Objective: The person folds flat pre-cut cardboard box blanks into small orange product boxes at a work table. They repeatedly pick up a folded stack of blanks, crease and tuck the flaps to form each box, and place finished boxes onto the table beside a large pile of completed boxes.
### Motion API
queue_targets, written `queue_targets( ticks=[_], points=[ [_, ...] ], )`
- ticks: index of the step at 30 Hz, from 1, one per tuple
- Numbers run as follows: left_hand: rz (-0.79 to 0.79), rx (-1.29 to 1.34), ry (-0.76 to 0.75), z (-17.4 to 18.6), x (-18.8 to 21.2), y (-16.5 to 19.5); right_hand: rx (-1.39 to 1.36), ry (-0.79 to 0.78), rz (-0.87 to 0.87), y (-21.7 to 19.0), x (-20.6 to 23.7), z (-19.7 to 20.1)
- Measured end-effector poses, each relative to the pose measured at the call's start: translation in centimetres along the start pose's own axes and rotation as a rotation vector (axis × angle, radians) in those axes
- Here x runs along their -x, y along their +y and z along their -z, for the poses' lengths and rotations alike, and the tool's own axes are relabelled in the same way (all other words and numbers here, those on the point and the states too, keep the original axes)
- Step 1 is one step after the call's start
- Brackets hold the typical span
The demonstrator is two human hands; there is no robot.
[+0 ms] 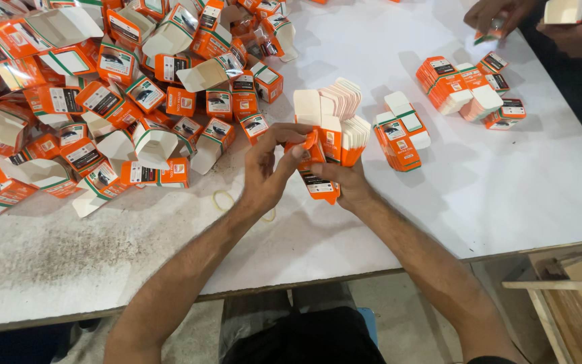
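looking down from the head view, both hands meet over the middle of the white worktop [506, 195]. the left hand [267, 168] pinches the top edge of an orange flat carton [318, 183] with thumb and fingers [296, 152] pressed together. the right hand [348, 183] grips a fanned stack of flat cartons [337, 125] from below, its fingers closed around the bundle's lower end. a big pile of folded orange and white boxes [102, 94] covers the worktop's left side. just right of the hands lies a small bundle of cartons [399, 131], and further right another bundle [469, 87]. a rubber band [223, 199] lies beside the left wrist. another person's hands [527, 20] hold a box at the far right corner.
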State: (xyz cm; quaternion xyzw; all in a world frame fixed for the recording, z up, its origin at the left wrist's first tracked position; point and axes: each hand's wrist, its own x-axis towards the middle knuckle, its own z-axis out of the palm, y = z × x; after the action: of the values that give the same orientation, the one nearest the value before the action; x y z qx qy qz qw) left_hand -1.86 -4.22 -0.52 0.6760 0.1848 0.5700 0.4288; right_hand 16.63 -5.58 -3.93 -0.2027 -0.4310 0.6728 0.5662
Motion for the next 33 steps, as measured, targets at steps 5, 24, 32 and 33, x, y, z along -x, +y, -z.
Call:
queue_targets(
  ticks=[5, 24, 32, 33],
  points=[
    [0.171, 0.137, 0.105, 0.1, -0.1, -0.9, -0.019, 0.014, 0.002, 0.2, 0.0, 0.1],
    [0.167, 0.204, 0.146, -0.4, 0.3, -1.4, 0.018, 0.067, 0.052, -0.6, 0.0, -1.4],
    [-0.171, -0.278, 0.031, -0.5, 0.6, -0.1, 0.215, 0.112, 0.13, -0.5, 0.2, -1.5],
    [-0.143, -0.336, 0.049, -0.6, 0.4, 0.2, 0.306, 0.142, 0.133, -0.5, 0.2, -1.4]
  ],
)
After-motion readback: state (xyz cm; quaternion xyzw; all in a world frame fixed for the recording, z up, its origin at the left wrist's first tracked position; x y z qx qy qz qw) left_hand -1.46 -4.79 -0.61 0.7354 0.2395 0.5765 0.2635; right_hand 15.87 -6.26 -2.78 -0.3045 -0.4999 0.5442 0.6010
